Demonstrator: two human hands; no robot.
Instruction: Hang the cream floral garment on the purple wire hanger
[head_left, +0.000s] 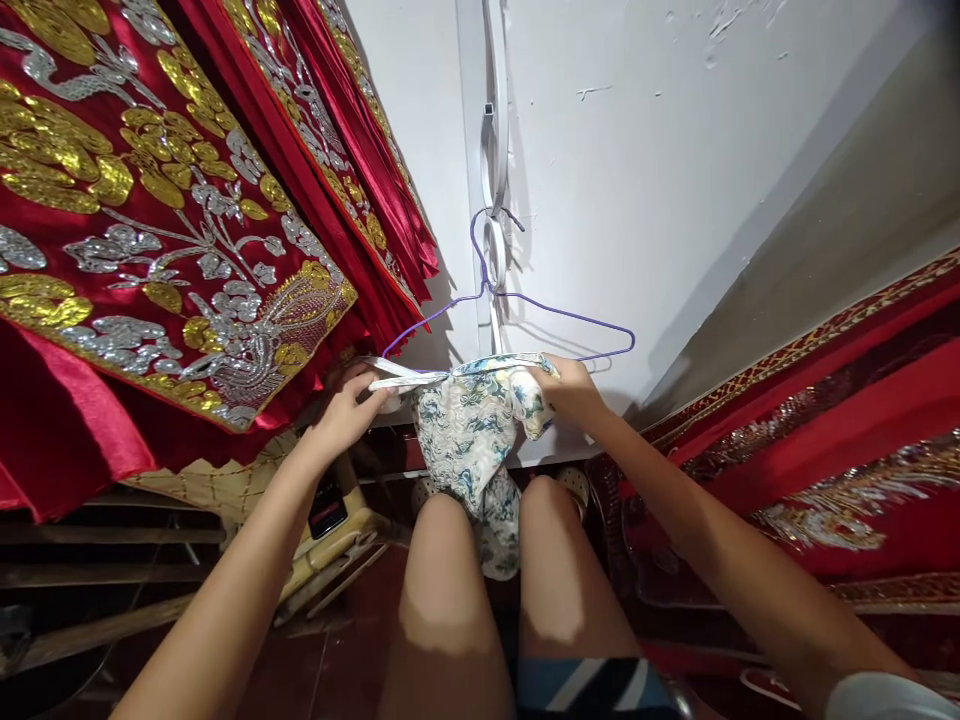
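The left hand (356,405) pinches white straps (405,379) between thumb and fingers, at the left end of the garment's top edge. The right hand (571,388) grasps the other end of that edge, its fingers partly hidden by cloth. Between the two hangs the garment (461,430), pale with a blue-green floral pattern, its top drawn nearly straight and its lower part dropping between the knees (442,545).

Good handling here, I judge, means an even pull: enough to hold the edge flat, not so much that the thin straps stretch or slip. The fabric looks soft and gathered, so a grip close to the edge should control it best. The bunched fold near the right hand seems worth smoothing, and the straps are better untwisted.

Just behind the top edge is a purple hanger (555,312), hooked on a white rack (501,110) in front of the wall (637,180). Its bottom bar passes out of sight at the garment; whether the cloth goes around it I cannot tell. A light touch suits, since the hanger could swing.

Farther out, red sequined cloth (187,190) hangs at left, above a bamboo seat (352,530) with a phone (328,508); more red cloth (862,500) stands at right.
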